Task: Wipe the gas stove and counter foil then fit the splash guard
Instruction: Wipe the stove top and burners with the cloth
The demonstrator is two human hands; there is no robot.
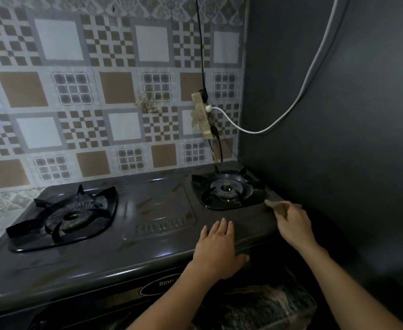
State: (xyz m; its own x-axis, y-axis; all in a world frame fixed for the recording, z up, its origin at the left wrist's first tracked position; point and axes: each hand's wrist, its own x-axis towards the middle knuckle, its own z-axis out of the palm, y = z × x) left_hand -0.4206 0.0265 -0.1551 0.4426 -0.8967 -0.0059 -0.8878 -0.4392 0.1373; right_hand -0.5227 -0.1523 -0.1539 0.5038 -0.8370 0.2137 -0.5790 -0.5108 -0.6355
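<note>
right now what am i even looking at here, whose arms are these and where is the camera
This is one picture from a camera worn on a person's head, looking forward and down, so the arms are their own. No robot is involved. Before them sits a dark two-burner gas stove against a patterned wall. The left hand rests flat with straight fingers on the stove's front. The right hand grips a small brownish cloth or pad at the stove's right edge, beside the right burner; I cannot tell exactly what it is. A white cable hangs across the dark side wall.
</note>
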